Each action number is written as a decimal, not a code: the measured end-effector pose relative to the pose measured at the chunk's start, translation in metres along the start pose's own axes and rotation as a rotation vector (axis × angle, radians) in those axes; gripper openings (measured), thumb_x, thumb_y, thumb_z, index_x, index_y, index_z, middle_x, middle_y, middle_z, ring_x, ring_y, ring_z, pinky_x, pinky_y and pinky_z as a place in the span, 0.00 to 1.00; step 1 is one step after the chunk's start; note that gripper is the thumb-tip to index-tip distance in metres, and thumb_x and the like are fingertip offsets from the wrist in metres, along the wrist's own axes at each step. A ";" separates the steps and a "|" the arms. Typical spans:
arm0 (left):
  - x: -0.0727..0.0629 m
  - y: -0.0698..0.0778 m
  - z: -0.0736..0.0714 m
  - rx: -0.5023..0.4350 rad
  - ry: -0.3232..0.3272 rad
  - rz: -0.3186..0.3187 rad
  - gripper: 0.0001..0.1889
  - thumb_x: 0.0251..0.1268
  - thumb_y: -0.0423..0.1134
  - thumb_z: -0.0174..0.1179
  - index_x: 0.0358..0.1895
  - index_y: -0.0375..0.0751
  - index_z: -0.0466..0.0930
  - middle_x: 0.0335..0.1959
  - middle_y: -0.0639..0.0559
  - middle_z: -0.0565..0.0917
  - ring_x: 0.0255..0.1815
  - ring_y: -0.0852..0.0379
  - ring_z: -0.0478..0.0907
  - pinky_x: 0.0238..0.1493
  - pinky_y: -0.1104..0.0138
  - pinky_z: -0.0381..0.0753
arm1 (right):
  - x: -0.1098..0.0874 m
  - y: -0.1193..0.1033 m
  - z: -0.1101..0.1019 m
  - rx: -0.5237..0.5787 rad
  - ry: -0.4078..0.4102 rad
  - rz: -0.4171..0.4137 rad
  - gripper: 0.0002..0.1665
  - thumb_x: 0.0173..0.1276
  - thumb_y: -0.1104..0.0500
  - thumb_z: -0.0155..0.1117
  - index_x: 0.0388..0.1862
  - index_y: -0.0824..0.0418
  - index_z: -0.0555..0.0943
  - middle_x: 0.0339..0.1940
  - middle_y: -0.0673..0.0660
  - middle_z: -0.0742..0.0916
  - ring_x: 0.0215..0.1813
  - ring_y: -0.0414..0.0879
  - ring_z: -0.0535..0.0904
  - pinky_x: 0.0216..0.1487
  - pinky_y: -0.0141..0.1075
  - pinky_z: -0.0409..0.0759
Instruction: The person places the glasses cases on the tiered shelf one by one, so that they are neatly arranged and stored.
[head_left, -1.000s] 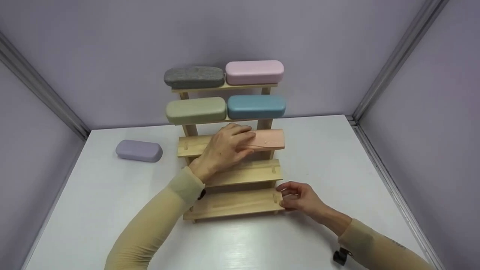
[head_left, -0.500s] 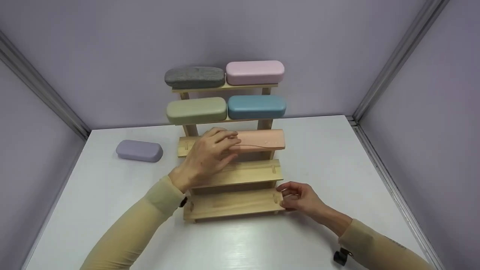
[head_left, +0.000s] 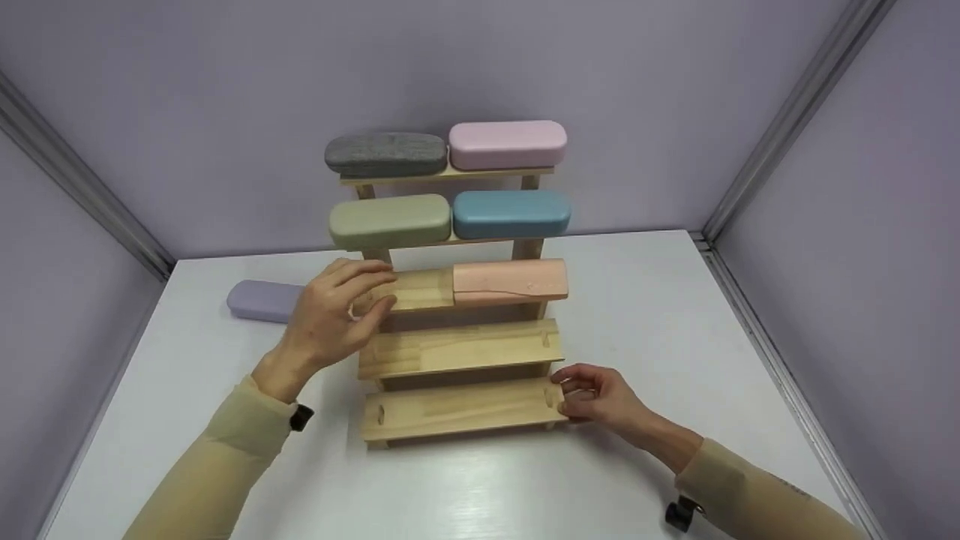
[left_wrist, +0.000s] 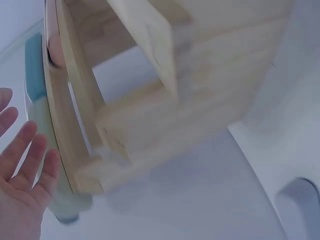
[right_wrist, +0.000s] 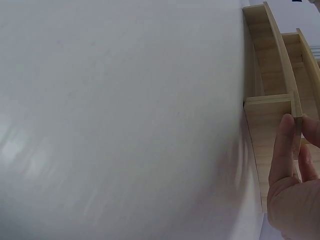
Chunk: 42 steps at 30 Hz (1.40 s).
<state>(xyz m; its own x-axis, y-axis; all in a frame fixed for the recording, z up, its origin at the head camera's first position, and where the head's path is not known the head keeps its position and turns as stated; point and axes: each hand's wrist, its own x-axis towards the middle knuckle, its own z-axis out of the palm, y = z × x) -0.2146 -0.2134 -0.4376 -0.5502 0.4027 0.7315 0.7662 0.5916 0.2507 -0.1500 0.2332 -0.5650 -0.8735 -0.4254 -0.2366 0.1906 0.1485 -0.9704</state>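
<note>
A tiered wooden display rack (head_left: 465, 352) stands on the white table. On the right half of its middle tier lies a peach glasses case (head_left: 510, 279). My left hand (head_left: 326, 311), fingers apart and holding nothing, hovers by the left end of that tier. It partly covers a lavender glasses case (head_left: 259, 300) lying on the table in the head view. With thumb and fingertips my right hand (head_left: 604, 397) pinches the right end of the lowest shelf; the right wrist view shows the fingers (right_wrist: 282, 150) on either side of the board's edge.
Grey (head_left: 386, 154) and pink (head_left: 508, 145) cases fill the top tier. Green (head_left: 390, 221) and blue (head_left: 512, 214) cases sit one tier below. The two lowest shelves are bare. Pale walls (head_left: 847, 225) enclose the table at the back and sides.
My left hand has let go of the peach case and moved left and slightly down, off the rack's middle. The case stays on its shelf; my right hand keeps its place.
</note>
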 end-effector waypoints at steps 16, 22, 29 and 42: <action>-0.078 -0.092 -0.040 0.103 -0.097 -0.380 0.27 0.64 0.37 0.80 0.67 0.37 0.88 0.68 0.35 0.88 0.68 0.29 0.84 0.70 0.33 0.81 | -0.001 -0.001 0.002 -0.009 0.010 0.022 0.30 0.73 0.68 0.74 0.72 0.74 0.79 0.50 0.50 0.92 0.47 0.38 0.92 0.50 0.35 0.95; -0.105 -0.126 -0.041 0.168 -0.317 -0.548 0.38 0.67 0.42 0.78 0.79 0.38 0.77 0.80 0.29 0.77 0.80 0.22 0.71 0.77 0.24 0.73 | 0.000 0.000 0.002 -0.006 0.014 0.023 0.30 0.73 0.69 0.73 0.72 0.75 0.79 0.50 0.50 0.92 0.47 0.38 0.92 0.50 0.37 0.96; -0.117 -0.155 -0.036 0.234 -0.501 -0.693 0.48 0.70 0.49 0.75 0.88 0.38 0.62 0.87 0.23 0.62 0.86 0.16 0.56 0.79 0.15 0.58 | 0.000 0.000 0.000 -0.007 0.017 0.023 0.30 0.73 0.69 0.74 0.72 0.75 0.79 0.51 0.50 0.92 0.48 0.39 0.92 0.50 0.36 0.96; -0.113 -0.170 -0.015 0.236 -0.589 -0.788 0.47 0.71 0.50 0.72 0.88 0.37 0.62 0.88 0.24 0.60 0.87 0.14 0.50 0.79 0.12 0.50 | 0.000 -0.002 -0.001 0.003 -0.002 0.014 0.32 0.71 0.71 0.74 0.72 0.78 0.78 0.52 0.53 0.92 0.48 0.39 0.93 0.49 0.34 0.95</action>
<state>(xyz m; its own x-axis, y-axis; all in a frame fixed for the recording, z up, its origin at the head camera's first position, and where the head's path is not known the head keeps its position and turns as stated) -0.2776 -0.3699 -0.5539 -0.9962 0.0808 -0.0336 0.0641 0.9350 0.3487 -0.1505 0.2340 -0.5630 -0.8701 -0.4248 -0.2500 0.2039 0.1516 -0.9672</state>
